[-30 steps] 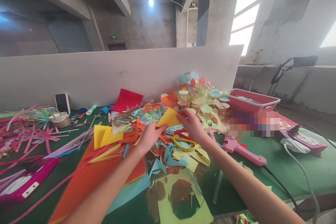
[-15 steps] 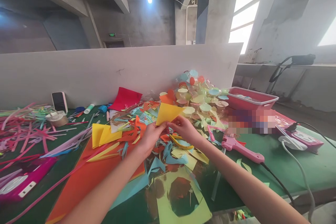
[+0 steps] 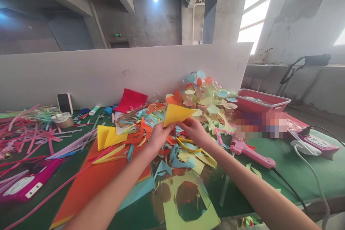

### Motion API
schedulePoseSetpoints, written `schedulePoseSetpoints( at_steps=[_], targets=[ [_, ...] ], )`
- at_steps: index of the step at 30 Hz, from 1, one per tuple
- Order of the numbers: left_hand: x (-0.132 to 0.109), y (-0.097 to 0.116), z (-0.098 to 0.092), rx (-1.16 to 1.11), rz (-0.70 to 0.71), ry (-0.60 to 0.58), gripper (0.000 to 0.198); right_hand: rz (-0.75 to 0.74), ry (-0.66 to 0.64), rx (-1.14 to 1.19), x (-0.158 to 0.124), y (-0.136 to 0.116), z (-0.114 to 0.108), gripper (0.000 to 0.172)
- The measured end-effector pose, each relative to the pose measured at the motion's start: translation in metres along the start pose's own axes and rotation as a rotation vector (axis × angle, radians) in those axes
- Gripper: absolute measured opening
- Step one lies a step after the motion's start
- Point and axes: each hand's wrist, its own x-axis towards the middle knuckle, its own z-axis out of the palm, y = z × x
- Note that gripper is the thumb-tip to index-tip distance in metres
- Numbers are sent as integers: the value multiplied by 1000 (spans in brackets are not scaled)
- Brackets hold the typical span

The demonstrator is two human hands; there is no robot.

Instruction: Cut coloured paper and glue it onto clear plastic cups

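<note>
Between my left hand (image 3: 159, 138) and my right hand (image 3: 194, 131) I pinch a yellow paper triangle (image 3: 176, 114), its point toward the right. Both hands hold its lower edge above a heap of coloured paper scraps (image 3: 172, 158). Just below my right hand lie yellow-handled scissors (image 3: 188, 145), partly under scraps. A folded yellow paper sheet (image 3: 111, 137) rests left of my left hand on a large orange sheet (image 3: 107, 172). A green sheet with cut-out holes (image 3: 185, 201) lies below my forearms.
A heap of pastel plastic cups and discs (image 3: 207, 93) leans on a white partition (image 3: 121, 79). On the green table (image 3: 309, 172) are a pink glue gun (image 3: 250, 154), a red basket (image 3: 262, 100), a phone (image 3: 64, 103), pink strips (image 3: 27, 133) and power strips (image 3: 27, 183).
The yellow triangle has risen and turned, its point now toward the right. Both hands have moved slightly to the right, and the view has shifted a little.
</note>
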Motion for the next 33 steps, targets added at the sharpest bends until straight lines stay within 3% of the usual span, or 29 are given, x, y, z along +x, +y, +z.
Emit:
schedulePoseSetpoints(
  at_steps=[7, 12, 19, 23, 27, 33],
  targets=[
    [12, -7, -25, 16, -20, 70, 40, 2, 326, -123, 10, -13, -38, 36],
    [20, -11, -38, 12, 3, 133, 41, -1, 402, -154, 14, -13, -49, 36],
    [14, -1, -33, 133, 8, 46, 32, -102, 200, -216, 9, -6, -24, 40],
    [12, 3, -33, 107, 34, 29, 29, -53, 103, -284, 8, -2, -23, 32],
    [13, 3, -34, -13, 82, 37, 30, 19, 17, -196, 6, -1, -18, 23],
    [5, 1, -20, -156, 45, -33, 34, 80, -178, -51, -1, 1, -1, 26]
  ],
)
